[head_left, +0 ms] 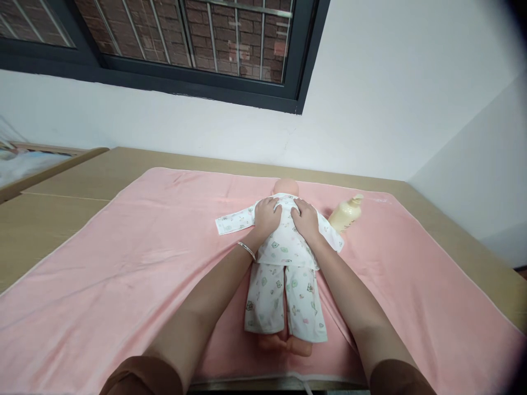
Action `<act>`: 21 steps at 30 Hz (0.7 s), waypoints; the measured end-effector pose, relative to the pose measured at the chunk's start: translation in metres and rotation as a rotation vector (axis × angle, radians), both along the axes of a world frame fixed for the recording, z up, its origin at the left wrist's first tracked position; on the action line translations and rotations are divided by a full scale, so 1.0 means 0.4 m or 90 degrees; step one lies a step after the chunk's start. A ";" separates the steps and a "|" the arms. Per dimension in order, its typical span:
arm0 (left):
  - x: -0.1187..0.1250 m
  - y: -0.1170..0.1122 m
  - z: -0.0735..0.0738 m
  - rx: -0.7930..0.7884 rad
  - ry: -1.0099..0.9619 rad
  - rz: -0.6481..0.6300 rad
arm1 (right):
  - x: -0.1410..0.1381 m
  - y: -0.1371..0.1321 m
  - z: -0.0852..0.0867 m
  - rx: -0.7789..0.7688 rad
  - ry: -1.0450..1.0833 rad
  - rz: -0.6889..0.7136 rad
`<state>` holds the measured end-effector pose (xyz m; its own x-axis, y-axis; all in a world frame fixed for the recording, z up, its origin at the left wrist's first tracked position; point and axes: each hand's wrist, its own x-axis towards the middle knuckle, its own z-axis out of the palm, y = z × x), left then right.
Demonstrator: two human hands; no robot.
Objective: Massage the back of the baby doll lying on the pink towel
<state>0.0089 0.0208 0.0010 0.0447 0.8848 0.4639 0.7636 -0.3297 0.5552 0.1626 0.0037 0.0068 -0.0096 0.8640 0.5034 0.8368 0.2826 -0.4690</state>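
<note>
A baby doll (285, 187) lies on its back on a pink towel (156, 258), head toward the wall, bare feet toward me. It wears a white printed shirt (284, 247) and matching trousers (284, 299). My left hand (267, 215) rests on the doll's left chest and shoulder, fingers curled over the shirt cloth near the collar. My right hand (305, 218) lies on the other side of the chest, fingers likewise bent onto the cloth. One empty sleeve (234, 221) stretches out flat to the left. A silver bangle (246, 250) circles my left wrist.
A cream pump bottle (346, 214) lies on the towel just right of the doll. The towel covers a wooden table (61, 203) set against a white wall under a barred window. A wooden-framed cot edge (45, 164) shows at far left.
</note>
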 end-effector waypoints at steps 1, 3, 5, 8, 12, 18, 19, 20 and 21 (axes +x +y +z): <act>0.000 0.000 0.000 -0.001 0.003 0.000 | 0.000 -0.001 0.001 0.000 0.000 -0.002; -0.001 0.003 -0.001 -0.002 0.012 -0.001 | -0.001 -0.001 0.003 -0.002 0.000 -0.002; -0.002 0.006 -0.001 -0.004 0.029 -0.015 | -0.001 -0.001 0.004 -0.004 -0.002 0.000; -0.006 0.012 0.000 0.002 0.058 -0.049 | 0.002 0.003 0.003 -0.007 -0.013 0.002; -0.009 0.009 0.000 0.021 0.060 -0.061 | 0.009 0.008 -0.001 0.001 -0.040 0.025; -0.007 -0.017 0.001 0.081 0.023 -0.031 | 0.003 -0.009 -0.002 0.052 -0.050 0.047; -0.006 -0.020 0.001 0.088 0.021 -0.014 | -0.001 -0.015 -0.002 0.064 -0.045 0.031; -0.005 -0.022 0.000 0.092 0.020 0.002 | -0.005 -0.020 -0.002 0.073 -0.038 0.011; -0.004 -0.022 0.000 0.089 0.018 0.017 | -0.008 -0.024 -0.002 0.076 -0.033 -0.008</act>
